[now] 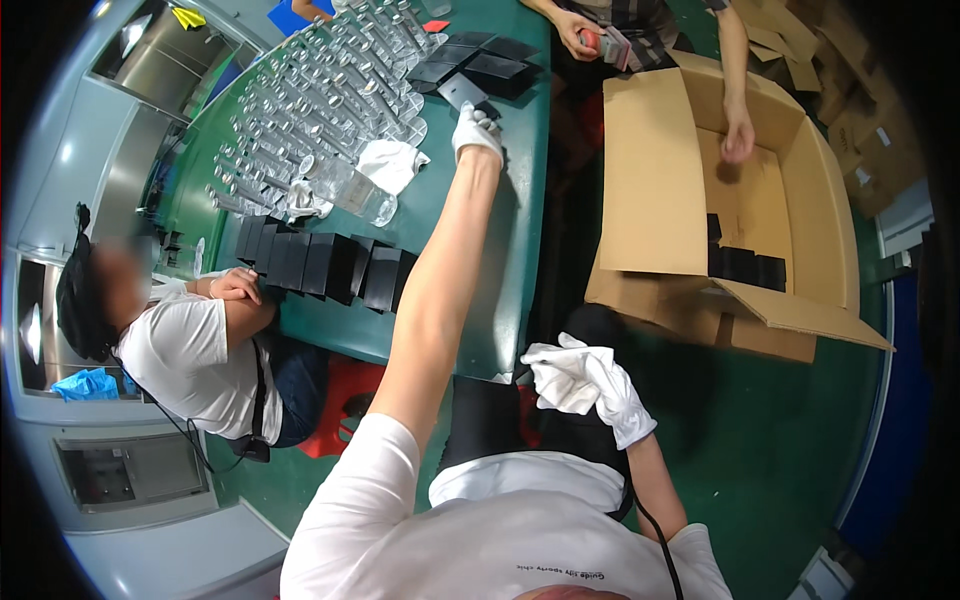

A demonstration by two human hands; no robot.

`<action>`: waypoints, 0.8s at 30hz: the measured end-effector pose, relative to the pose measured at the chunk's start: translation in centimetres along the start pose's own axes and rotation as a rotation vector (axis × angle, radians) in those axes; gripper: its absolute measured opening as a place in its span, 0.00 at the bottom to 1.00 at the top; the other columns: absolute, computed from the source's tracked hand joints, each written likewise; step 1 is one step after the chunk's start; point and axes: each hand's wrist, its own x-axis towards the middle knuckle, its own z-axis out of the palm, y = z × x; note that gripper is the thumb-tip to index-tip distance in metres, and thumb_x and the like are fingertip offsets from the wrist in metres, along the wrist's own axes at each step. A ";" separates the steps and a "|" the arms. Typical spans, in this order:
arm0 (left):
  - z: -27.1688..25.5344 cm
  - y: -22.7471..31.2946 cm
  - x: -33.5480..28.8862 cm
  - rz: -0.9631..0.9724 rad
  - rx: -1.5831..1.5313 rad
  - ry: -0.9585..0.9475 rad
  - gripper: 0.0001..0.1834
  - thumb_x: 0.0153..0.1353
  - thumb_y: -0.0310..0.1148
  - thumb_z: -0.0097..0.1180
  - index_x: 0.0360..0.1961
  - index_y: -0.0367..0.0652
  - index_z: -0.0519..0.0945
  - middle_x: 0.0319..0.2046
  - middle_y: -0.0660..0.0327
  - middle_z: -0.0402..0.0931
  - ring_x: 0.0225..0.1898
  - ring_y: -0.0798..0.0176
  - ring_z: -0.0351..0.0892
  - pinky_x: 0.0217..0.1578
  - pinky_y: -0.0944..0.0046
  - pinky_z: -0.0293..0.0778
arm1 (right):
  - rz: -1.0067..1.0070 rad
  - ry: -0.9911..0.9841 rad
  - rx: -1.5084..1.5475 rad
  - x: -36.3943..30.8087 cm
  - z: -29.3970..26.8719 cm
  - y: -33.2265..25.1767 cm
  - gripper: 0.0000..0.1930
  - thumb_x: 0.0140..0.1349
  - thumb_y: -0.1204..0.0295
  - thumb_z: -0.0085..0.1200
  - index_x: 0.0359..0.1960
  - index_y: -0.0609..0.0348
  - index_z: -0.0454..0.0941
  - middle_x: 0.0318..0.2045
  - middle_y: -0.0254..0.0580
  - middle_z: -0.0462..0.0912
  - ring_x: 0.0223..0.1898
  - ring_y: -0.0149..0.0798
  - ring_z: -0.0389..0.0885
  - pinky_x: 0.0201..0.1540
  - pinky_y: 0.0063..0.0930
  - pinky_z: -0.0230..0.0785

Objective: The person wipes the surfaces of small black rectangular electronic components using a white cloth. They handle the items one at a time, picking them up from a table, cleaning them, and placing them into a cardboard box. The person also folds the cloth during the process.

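Observation:
My left hand [478, 133], in a white glove, reaches far across the green table [505, 230]. Its fingers are closed at the near end of a small black box [462, 92] whose upper face shines grey. Several more black boxes [490, 68] lie just beyond it. Low over my lap, by the table's near corner, my gloved right hand [620, 402] grips a crumpled white cloth [562, 372]. A second white cloth [393, 165] lies on the table left of my left forearm, beside a clear bottle [350, 190] on its side.
Many clear pieces with silver stems [330, 95] crowd the table's far left. Black boxes [320, 265] form a row along the near edge. A seated person [190, 350] rests an arm there. At right, a co-worker's hand [738, 135] hangs over an open carton [655, 180] containing black boxes.

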 end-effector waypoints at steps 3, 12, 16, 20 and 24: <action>-3.0 0.5 -7.6 0.041 0.158 -0.068 0.13 0.72 0.42 0.60 0.30 0.52 0.76 0.18 0.74 0.68 0.16 0.75 0.62 0.18 0.73 0.60 | 0.036 0.066 -0.017 -0.1 2.0 3.6 0.17 0.77 0.66 0.44 0.57 0.62 0.78 0.51 0.57 0.84 0.47 0.58 0.85 0.48 0.42 0.80; -15.5 3.8 -33.6 -0.022 0.350 0.040 0.16 0.70 0.45 0.63 0.36 0.41 0.82 0.25 0.60 0.81 0.22 0.67 0.74 0.28 0.64 0.73 | 0.385 0.266 -0.147 5.5 -3.7 -1.8 0.22 0.78 0.56 0.43 0.51 0.65 0.80 0.37 0.46 0.87 0.36 0.43 0.84 0.41 0.35 0.78; -17.5 4.4 -36.7 -0.241 0.154 -0.026 0.43 0.72 0.58 0.53 0.71 0.30 0.60 0.70 0.44 0.62 0.72 0.47 0.62 0.73 0.51 0.60 | -0.321 0.285 -0.381 11.3 -1.1 -6.4 0.20 0.78 0.66 0.43 0.63 0.66 0.75 0.55 0.52 0.83 0.55 0.38 0.82 0.54 0.30 0.75; -19.2 4.4 -35.2 -0.495 -0.376 -0.211 0.33 0.75 0.53 0.49 0.68 0.36 0.65 0.68 0.47 0.67 0.68 0.45 0.67 0.72 0.48 0.63 | -0.307 0.093 -0.846 16.6 6.9 -8.4 0.19 0.71 0.69 0.49 0.60 0.61 0.78 0.56 0.54 0.82 0.58 0.53 0.80 0.61 0.39 0.72; -20.2 3.0 -33.7 -0.456 -0.852 -0.478 0.22 0.78 0.39 0.45 0.67 0.41 0.69 0.68 0.54 0.69 0.70 0.59 0.67 0.68 0.53 0.68 | -0.658 0.095 -1.046 15.7 11.5 -7.4 0.20 0.68 0.68 0.53 0.60 0.55 0.79 0.61 0.50 0.80 0.68 0.54 0.72 0.73 0.53 0.58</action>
